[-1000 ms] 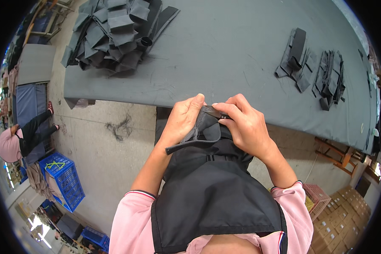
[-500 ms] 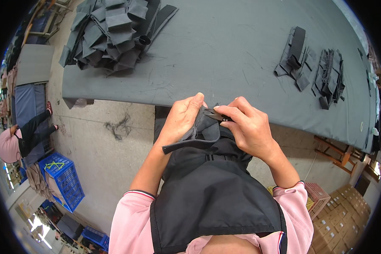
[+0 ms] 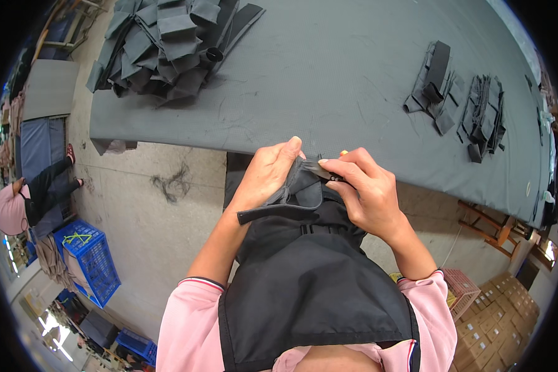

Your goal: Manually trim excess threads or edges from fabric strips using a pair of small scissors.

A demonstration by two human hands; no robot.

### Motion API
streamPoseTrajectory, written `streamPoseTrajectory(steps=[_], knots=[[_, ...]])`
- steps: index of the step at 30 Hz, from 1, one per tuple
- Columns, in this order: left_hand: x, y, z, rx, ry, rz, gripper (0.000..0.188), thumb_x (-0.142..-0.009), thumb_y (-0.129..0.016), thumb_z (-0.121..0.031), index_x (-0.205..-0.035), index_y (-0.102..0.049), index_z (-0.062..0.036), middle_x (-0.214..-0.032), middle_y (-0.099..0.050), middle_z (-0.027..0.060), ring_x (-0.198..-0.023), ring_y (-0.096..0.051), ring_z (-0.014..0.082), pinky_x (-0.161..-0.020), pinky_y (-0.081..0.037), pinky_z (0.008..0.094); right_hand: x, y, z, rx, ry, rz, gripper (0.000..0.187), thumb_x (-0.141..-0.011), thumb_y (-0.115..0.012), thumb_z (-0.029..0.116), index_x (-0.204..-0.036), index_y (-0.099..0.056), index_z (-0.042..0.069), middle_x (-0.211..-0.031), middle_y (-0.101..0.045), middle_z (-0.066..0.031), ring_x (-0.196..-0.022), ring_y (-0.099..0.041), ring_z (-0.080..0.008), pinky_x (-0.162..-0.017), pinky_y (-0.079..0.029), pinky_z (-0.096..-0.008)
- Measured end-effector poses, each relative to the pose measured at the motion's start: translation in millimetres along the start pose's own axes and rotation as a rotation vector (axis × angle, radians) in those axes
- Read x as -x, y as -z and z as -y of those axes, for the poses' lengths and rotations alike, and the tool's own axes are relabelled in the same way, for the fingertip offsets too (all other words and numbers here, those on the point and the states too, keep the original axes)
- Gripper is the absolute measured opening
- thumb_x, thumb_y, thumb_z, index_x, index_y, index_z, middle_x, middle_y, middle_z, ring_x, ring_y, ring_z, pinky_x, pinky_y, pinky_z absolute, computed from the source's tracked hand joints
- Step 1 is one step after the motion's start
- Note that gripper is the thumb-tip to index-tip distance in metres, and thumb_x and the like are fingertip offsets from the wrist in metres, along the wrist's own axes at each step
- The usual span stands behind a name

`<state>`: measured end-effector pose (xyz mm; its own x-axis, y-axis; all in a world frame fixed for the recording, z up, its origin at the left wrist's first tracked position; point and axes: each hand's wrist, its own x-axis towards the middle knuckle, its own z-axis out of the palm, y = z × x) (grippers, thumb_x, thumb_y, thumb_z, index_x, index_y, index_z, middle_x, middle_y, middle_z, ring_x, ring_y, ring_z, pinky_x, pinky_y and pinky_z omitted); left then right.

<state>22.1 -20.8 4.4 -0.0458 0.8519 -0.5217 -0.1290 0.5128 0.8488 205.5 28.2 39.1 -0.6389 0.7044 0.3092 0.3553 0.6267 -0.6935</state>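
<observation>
My left hand pinches a dark grey fabric strip by its upper end, thumb on top. The strip loops down and hangs over my black apron, its loose end sticking out to the left below my wrist. In my right hand are small thread snips, the blades pointing left against the upper edge of the strip, close to my left fingertips. Most of their handle is hidden in my fingers. Both hands are just in front of the table's near edge.
The table wears a grey cover with loose threads. A big heap of fabric strips lies at its far left, and two smaller bundles at right. On the floor are a thread tangle and a blue crate; another person is at far left.
My right hand has shifted slightly right and down, and the snips' blades have tilted and drawn closer together at the strip's edge. My left hand keeps its hold on the strip.
</observation>
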Motion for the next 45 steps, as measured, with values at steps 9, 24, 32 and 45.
streamPoseTrajectory(steps=[9, 24, 32, 45], knots=[[-1, 0, 7, -0.210, -0.114, -0.077, 0.050, -0.099, -0.044, -0.041, -0.083, -0.058, 0.0038, -0.059, -0.045, 0.0104, -0.059, -0.042, 0.0155, -0.060, -0.041, 0.0323, -1, 3, 4, 0.066, -0.011, 0.007, 0.032, -0.066, -0.071, 0.000, -0.096, -0.062, 0.005, -0.079, -0.054, -0.0052, -0.062, -0.059, -0.0214, -0.054, -0.047, -0.0326], [8, -10, -11, -0.504, -0.124, -0.185, 0.045, -0.099, -0.046, -0.036, -0.083, -0.061, 0.0032, -0.060, -0.048, 0.0093, -0.059, -0.043, 0.0133, -0.058, -0.042, 0.0306, -1, 2, 20, 0.337, 0.056, 0.187, 0.025, -0.069, -0.066, 0.002, -0.093, -0.060, 0.002, -0.077, -0.050, -0.0053, -0.056, -0.056, -0.0184, -0.052, -0.046, -0.0286], [6, -9, -5, -0.511, -0.143, -0.210, 0.044, -0.098, -0.047, -0.036, -0.084, -0.061, 0.0027, -0.060, -0.049, 0.0121, -0.057, -0.043, 0.0150, -0.058, -0.041, 0.0325, 4, 4, 22, 0.261, -0.002, 0.107, 0.025, -0.069, -0.065, 0.000, -0.093, -0.060, 0.001, -0.076, -0.049, -0.0054, -0.054, -0.054, -0.0186, -0.051, -0.045, -0.0295], [10, -15, -8, -0.698, -0.264, -0.256, 0.041, -0.098, -0.047, -0.035, -0.082, -0.065, -0.0016, -0.058, -0.052, 0.0173, -0.050, -0.048, 0.0312, -0.052, -0.040, 0.0362, 4, -1, 25, 0.410, 0.066, 0.174, 0.029, -0.065, -0.059, 0.002, -0.094, -0.059, 0.000, -0.078, -0.050, -0.0060, -0.055, -0.054, -0.0167, -0.052, -0.045, -0.0280]])
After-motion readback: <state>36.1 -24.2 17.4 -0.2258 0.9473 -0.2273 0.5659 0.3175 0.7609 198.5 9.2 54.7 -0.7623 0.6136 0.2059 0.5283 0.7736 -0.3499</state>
